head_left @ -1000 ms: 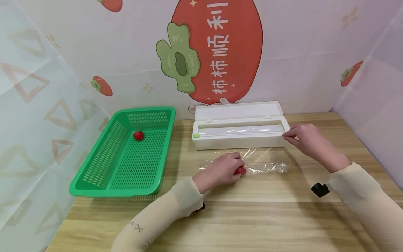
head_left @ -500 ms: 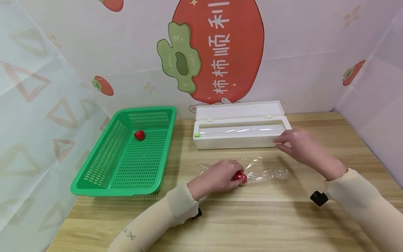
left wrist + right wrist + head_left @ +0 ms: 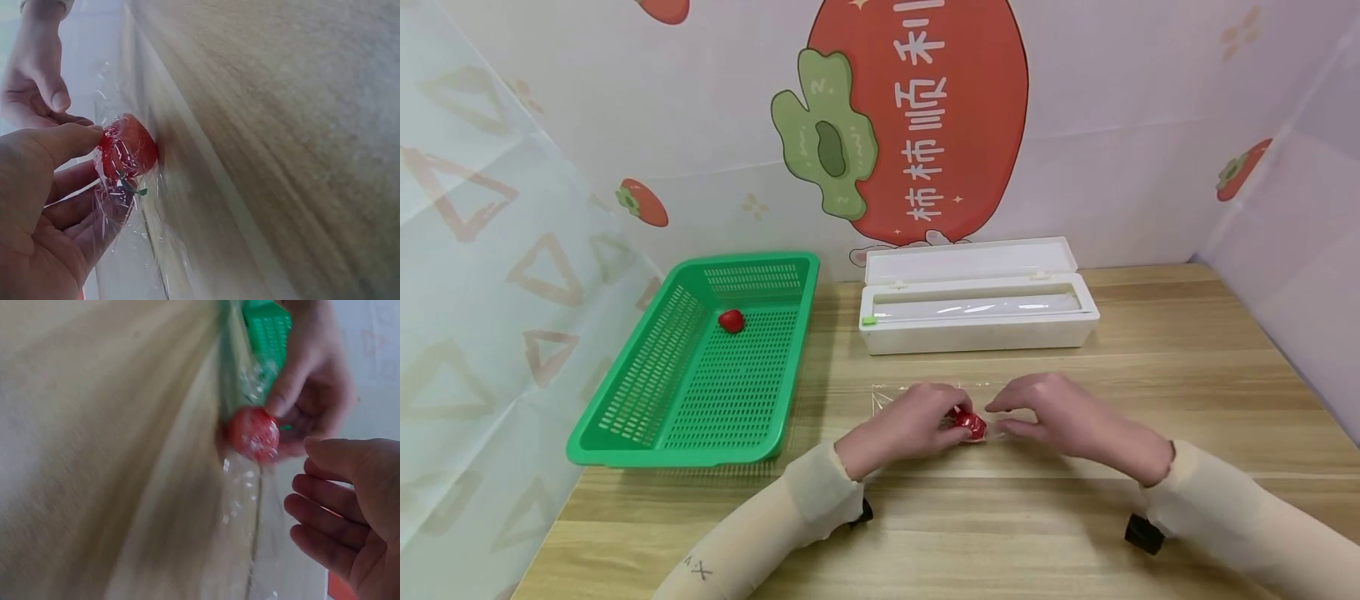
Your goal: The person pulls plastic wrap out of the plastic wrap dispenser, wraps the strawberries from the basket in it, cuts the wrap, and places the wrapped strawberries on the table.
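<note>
A red strawberry (image 3: 972, 426) lies low over the wooden table, wrapped in clear cling film (image 3: 112, 209). Its green leaves show through the film in the left wrist view. My left hand (image 3: 917, 421) grips the strawberry between thumb and fingers. Film trails from both sides of the fruit, partly hidden by the hands. To the right, my right hand (image 3: 1067, 417) is near the fruit with fingers bent loosely. The right wrist view shows a gap between those fingers (image 3: 328, 497) and the strawberry.
A white cling film box (image 3: 977, 336) stands behind the hands, lid raised, with a film roll (image 3: 970, 309) inside. On the left sits a green basket (image 3: 722, 400) holding another red strawberry (image 3: 731, 321). A printed cloth (image 3: 1120, 150) hangs behind the table (image 3: 1000, 533).
My right hand has left the box's front right corner and come down and left beside the wrapped strawberry. My left hand has kept its hold, shifting slightly towards me.
</note>
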Demonstrator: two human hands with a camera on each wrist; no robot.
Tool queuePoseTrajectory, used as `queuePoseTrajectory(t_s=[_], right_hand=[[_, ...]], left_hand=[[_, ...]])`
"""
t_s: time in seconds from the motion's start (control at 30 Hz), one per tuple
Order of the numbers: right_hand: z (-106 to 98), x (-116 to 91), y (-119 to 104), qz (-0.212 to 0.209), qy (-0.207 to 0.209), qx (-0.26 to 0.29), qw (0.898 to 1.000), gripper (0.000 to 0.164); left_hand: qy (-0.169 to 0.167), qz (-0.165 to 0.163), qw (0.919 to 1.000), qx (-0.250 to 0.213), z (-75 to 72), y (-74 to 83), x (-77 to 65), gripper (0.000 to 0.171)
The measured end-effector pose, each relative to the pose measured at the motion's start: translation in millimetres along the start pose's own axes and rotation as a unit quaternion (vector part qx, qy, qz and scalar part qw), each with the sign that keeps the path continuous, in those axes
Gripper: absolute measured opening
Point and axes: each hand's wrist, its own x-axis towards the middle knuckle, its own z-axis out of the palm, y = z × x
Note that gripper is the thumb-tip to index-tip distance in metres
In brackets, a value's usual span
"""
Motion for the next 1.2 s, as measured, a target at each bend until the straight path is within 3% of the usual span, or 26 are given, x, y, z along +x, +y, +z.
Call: queuePoseTrajectory(t_s=[0.4, 0.53, 0.83, 1.07, 1.2], right_hand=[[26, 3, -10, -0.008, 0.034, -0.004, 0.999, 0.025], [31, 2, -11, -0.013, 0.053, -0.005, 0.998, 0.026], [41, 3, -13, 0.029, 0.077, -0.017, 0.996, 0.034], [44, 6, -17, 0.045, 0.085, -0.022, 0.995, 0.037], [43, 8, -16, 0.056, 0.072, -0.011, 0.996, 0.033]], left_hand=[[0.005, -0.034, 0.9991, -0.024, 3.2, -2.0, 0.7, 0.016], [0.009, -0.032, 0.9991, -0.028, 4.3, -2.5, 1.8, 0.015], [0.014, -0.046, 0.9983, -0.033, 4.0, -2.6, 1.2, 0.016], [0.019, -0.042, 0.9988, -0.018, 3.0, -3.0, 0.1, 0.015], [0.031, -0.032, 0.9989, 0.014, 2.0, -3.6, -1.9, 0.018]])
